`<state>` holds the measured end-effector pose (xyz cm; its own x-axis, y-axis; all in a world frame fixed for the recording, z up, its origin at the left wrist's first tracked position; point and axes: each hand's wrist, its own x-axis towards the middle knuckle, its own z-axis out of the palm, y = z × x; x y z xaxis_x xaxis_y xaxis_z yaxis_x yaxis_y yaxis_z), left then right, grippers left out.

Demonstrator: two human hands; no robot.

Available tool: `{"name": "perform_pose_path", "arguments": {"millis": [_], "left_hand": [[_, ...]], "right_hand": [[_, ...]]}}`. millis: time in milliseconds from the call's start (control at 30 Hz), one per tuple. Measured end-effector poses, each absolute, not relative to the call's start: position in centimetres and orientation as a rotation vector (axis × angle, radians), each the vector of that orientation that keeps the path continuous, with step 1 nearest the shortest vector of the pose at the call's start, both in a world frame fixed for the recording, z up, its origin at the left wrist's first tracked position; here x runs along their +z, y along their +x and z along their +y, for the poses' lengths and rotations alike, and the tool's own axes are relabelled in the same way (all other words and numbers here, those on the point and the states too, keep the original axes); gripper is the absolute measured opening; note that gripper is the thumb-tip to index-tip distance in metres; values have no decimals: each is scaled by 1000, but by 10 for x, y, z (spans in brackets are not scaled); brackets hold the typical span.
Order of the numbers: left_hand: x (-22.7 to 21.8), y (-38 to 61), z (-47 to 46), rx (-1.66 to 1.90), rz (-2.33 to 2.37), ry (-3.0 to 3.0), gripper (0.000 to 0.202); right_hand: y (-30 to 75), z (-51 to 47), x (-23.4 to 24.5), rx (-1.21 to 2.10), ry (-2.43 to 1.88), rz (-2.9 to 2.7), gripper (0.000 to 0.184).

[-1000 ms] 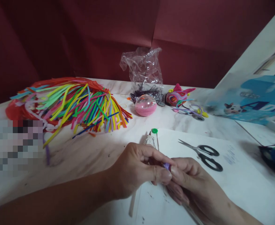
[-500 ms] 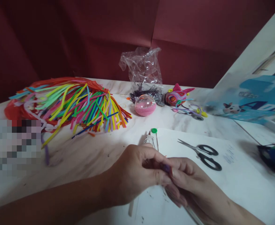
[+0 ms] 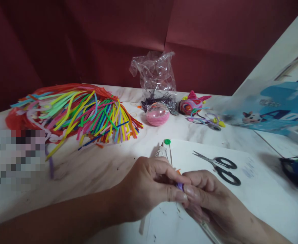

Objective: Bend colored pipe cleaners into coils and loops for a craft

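My left hand (image 3: 149, 189) and my right hand (image 3: 210, 195) meet over the white paper. Between their fingertips is a small purple pipe cleaner (image 3: 180, 186), seemingly rolled up and mostly covered by the fingers. Both hands are closed on it, thumbs and forefingers pinching. Just beyond the left hand lies a hot glue gun (image 3: 161, 152), its nozzle pointing away and its body partly hidden. A green round piece (image 3: 167, 141) sits beside the nozzle. An orange scrap (image 3: 178, 171) peeks out past the fingers. Black-handled scissors (image 3: 218, 166) lie to the right, blades slightly apart.
Colourful pipe cleaners (image 3: 98, 115) spread across the left on red plastic. At the back stand a clear bag (image 3: 157, 73), a pink-wound ball (image 3: 157, 117) and a pink-horned figure (image 3: 191, 103). A blue printed package (image 3: 278, 105) is at the right. White paper (image 3: 260, 189) lies under the scissors.
My fingers have shifted slightly around the purple piece, so more of it shows, and the orange scrap is more visible. Everything else on the table stays put.
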<state>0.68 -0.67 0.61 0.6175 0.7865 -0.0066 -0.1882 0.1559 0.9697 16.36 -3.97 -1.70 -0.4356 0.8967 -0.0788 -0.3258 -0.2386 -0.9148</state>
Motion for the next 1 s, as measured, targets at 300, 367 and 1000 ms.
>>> {"name": "perform_pose_path", "arguments": {"millis": [300, 367, 1000], "left_hand": [[10, 7, -7, 730, 581, 1179, 15], [11, 7, -6, 728, 589, 1220, 13], [7, 5, -7, 906, 744, 2056, 8]], "right_hand": [[157, -41, -18, 1713, -821, -960, 33], [158, -40, -19, 1721, -851, -1005, 36], [156, -43, -4, 1380, -1148, -1296, 40]]}}
